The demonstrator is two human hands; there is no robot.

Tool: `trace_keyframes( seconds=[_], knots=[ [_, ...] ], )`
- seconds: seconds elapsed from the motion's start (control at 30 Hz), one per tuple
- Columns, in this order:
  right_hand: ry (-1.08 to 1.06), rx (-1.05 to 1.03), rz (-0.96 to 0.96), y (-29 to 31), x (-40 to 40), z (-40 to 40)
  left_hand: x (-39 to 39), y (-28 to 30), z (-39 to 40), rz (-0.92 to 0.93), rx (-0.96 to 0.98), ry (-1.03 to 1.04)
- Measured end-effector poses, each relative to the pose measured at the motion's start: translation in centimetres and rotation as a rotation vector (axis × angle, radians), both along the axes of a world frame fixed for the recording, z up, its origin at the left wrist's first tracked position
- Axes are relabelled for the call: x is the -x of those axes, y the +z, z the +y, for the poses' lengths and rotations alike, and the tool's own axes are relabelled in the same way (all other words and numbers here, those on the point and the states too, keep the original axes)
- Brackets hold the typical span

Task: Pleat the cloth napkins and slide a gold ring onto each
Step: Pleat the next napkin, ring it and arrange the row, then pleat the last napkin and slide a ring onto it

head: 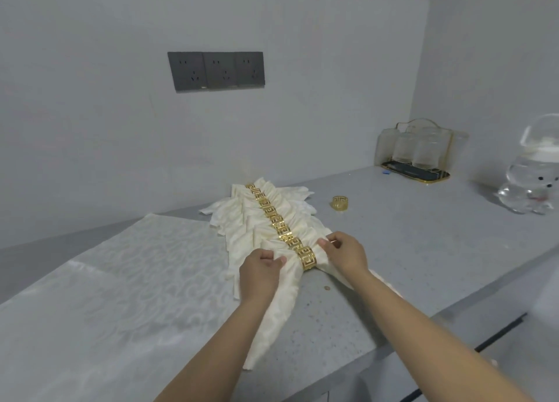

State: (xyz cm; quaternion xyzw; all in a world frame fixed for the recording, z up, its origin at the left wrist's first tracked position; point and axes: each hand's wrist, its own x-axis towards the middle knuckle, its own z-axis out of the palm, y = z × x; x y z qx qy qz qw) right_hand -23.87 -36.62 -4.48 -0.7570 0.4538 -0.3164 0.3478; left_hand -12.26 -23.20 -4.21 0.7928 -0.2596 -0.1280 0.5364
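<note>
A row of several cream pleated napkins (pixel 242 217), each in a gold ring, runs from the wall toward me. The nearest napkin (pixel 281 298) wears a gold fretwork ring (pixel 308 258) at its middle. My left hand (pixel 261 273) pinches the cloth just left of that ring. My right hand (pixel 344 255) pinches the cloth just right of it. One loose gold ring (pixel 341 203) stands on the grey counter (pixel 423 250) to the right of the row.
A flat pale patterned cloth (pixel 106 295) is spread on the counter at the left. At the back right stand a gold-framed tray of glasses (pixel 417 153) and a clear bear-shaped jar (pixel 529 184). Grey wall sockets (pixel 216 70) sit above the row.
</note>
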Motion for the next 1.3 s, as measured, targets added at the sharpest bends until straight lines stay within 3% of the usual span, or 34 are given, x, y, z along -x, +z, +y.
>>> trace_keyframes(
  seconds=[0.43, 0.57, 0.8, 1.1, 1.3],
  knots=[
    [-0.017, 0.073, -0.009, -0.8, 0.2, 0.3, -1.0, 0.0, 0.3, 0.054, 0.008, -0.060],
    [-0.056, 0.191, -0.041, 0.0, 0.0, 2.0, -1.0, 0.6, 1.3, 0.043, 0.047, -0.041],
    [0.114, 0.373, -0.099, 1.8, -1.6, 7.7, -1.0, 2.7, 5.8, -0.053, 0.090, -0.057],
    [0.433, 0.421, -0.149, 1.5, -6.1, 17.4, -3.5, 3.3, 15.9, -0.225, -0.168, -0.100],
    [0.614, 0.407, 0.002, 0.0, -8.0, 21.4, -5.7, 2.2, 21.6, -0.299, -0.391, -0.086]
  ],
)
